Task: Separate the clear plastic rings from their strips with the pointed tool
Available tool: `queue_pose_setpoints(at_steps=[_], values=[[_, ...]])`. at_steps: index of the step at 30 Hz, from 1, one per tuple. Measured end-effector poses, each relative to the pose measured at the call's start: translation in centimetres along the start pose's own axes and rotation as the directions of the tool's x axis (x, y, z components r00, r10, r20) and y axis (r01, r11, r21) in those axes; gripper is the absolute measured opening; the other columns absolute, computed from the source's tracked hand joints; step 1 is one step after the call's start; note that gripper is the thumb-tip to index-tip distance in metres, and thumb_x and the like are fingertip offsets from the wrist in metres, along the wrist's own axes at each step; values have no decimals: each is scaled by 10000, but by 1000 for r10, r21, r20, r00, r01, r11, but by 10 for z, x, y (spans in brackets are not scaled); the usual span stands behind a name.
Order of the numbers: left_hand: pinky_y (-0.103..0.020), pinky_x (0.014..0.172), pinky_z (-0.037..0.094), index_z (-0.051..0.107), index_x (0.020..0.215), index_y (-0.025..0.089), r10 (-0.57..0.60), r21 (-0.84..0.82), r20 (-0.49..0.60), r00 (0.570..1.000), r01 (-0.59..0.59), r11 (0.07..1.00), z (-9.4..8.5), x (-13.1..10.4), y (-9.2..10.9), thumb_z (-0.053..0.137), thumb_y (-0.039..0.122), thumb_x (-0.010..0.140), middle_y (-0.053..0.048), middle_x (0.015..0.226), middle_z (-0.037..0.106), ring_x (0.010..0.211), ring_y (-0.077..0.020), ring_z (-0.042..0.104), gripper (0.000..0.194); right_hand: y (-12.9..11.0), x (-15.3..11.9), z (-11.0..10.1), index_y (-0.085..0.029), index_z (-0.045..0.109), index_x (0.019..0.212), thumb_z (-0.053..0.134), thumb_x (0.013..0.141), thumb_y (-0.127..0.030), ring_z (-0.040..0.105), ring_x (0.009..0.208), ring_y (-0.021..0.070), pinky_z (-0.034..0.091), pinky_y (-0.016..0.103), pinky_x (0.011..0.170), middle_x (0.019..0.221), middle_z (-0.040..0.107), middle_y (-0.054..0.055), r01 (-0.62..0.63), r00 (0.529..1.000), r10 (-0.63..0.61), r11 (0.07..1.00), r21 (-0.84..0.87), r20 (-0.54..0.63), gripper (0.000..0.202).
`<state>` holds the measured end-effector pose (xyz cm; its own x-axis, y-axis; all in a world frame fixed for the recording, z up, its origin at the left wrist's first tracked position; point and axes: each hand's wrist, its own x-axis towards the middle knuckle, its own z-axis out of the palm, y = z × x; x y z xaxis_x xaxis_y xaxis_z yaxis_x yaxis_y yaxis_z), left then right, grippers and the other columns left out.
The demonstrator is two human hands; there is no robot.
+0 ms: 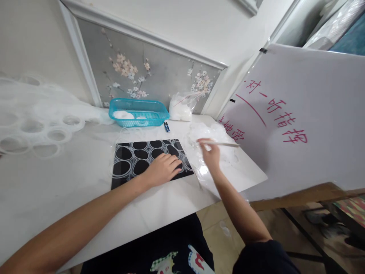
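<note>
A black sheet with rows of white ring outlines (123,153) lies on the white table. My left hand (163,168) rests on its right half, palm down with the fingers spread. Right of the sheet, my right hand (210,152) is raised over a heap of clear, whitish plastic (203,131). Its fingers pinch a thin, pale stick (225,144) that points to the right. A small dark blue clip-like object (167,127) lies behind the sheet.
Toward the wall stand a blue plastic basket (139,122) with white pieces inside and a clear bag of white material (181,110). White netting with rings (42,118) fills the left side. A whiteboard with red writing (313,99) stands at the right.
</note>
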<state>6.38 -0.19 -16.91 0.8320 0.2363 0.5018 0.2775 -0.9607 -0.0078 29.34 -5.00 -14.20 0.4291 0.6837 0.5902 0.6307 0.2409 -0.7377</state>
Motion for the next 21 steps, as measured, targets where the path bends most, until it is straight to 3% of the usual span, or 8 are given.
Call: queue_pose_setpoints(at_steps=[2, 5, 11, 21], values=[[-357, 771, 479, 696, 994, 145, -75, -45, 105, 992, 80, 996, -13, -3, -12, 506, 309, 1008, -75, 951, 704, 870, -230, 655, 252, -13, -35, 29, -211, 712, 802, 548, 898, -278, 694, 959, 248, 515, 416, 926, 948, 765, 73, -67, 944, 42, 996, 65, 328, 202], [-298, 683, 477, 711, 949, 182, -126, -114, 225, 966, 154, 981, -24, -18, -24, 523, 299, 996, -31, 863, 690, 771, -184, 663, 227, -20, -66, 55, -224, 736, 785, 623, 858, -276, 720, 878, 246, 554, 383, 834, 874, 776, 45, -96, 874, 40, 991, 92, 484, 144], [-407, 886, 466, 677, 1129, 152, 0, -21, 132, 991, 3, 1000, -16, -52, -14, 459, 329, 1023, -111, 1131, 690, 1046, -266, 626, 299, -9, -66, 46, -198, 720, 784, 613, 869, -308, 721, 826, 233, 557, 353, 784, 851, 770, 49, -200, 851, 150, 979, 47, 503, 175], [-413, 1024, 373, 631, 1239, 165, 74, -71, 173, 982, -63, 996, -6, -51, -3, 387, 494, 1037, -90, 1252, 690, 1186, -264, 586, 457, -12, -73, 45, -211, 720, 783, 617, 866, -275, 702, 836, 238, 535, 370, 807, 882, 767, 61, -146, 860, 132, 989, -10, 494, 147]])
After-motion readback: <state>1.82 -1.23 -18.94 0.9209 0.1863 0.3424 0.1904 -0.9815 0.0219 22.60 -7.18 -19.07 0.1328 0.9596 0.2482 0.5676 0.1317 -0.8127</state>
